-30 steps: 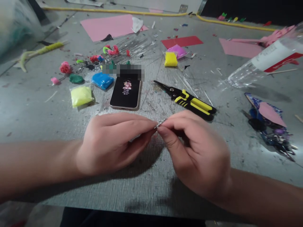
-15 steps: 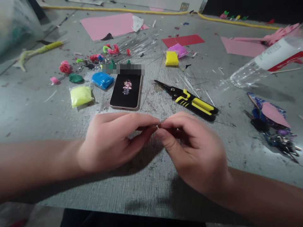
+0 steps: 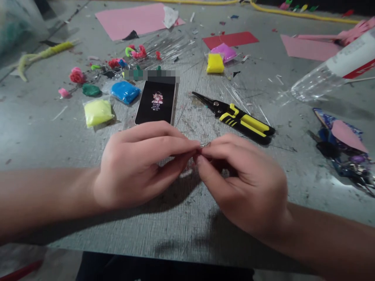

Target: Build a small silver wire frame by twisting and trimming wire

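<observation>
My left hand [image 3: 143,166] and my right hand [image 3: 246,179] meet fingertip to fingertip just above the table. Both are pinched closed on a small, thin piece of silvery wire [image 3: 204,145]; most of it is hidden by the fingers. Beyond the left hand lies a phone [image 3: 155,103] with its screen lit, its lower edge covered by my knuckles. Black-and-yellow pliers [image 3: 246,123] rest beyond the right hand, jaws pointing left.
Yellow [image 3: 98,112] and blue clay packets [image 3: 125,92] lie left of the phone, near clay flowers on wires [image 3: 76,75]. A plastic bottle [image 3: 325,80] lies at right, above a bunch of keys and trinkets [image 3: 345,156]. Pink paper [image 3: 131,21] lies at the back.
The view has tilted down slightly, so the table things sit higher. My hands have shifted forward over the phone's lower edge, and a bit more of the silvery wire shows between the fingertips.
</observation>
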Demonstrator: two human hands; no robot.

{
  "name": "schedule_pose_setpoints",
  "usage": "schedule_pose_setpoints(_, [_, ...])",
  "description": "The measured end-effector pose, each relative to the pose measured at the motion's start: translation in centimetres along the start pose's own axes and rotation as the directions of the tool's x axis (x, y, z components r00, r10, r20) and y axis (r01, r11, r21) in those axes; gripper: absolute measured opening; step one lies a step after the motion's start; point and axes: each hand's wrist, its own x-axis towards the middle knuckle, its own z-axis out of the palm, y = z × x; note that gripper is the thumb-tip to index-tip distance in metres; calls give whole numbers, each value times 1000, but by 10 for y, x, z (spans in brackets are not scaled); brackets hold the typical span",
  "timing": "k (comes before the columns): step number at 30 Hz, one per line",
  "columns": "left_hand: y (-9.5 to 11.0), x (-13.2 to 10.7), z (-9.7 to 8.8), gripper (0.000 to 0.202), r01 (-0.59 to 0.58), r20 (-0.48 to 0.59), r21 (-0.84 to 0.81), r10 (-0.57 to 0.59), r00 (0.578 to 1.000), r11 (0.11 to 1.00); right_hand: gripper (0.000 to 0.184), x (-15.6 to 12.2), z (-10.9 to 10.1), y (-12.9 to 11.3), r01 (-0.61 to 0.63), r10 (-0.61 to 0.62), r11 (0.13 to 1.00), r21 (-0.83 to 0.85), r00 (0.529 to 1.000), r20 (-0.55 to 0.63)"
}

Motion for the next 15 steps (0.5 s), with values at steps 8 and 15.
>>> schedule_pose_setpoints(8, [1, -2, -1, 19, -33, 49, 64, 30, 998, 997, 24, 3, 0, -1, -11, 11, 1000, -4, 1000, 27])
schedule_pose_setpoints(15, [7, -4, 4, 22, -22, 27, 162, 18, 999, 987, 24, 4, -3, -14, -285, 276, 951, 115, 957, 91])
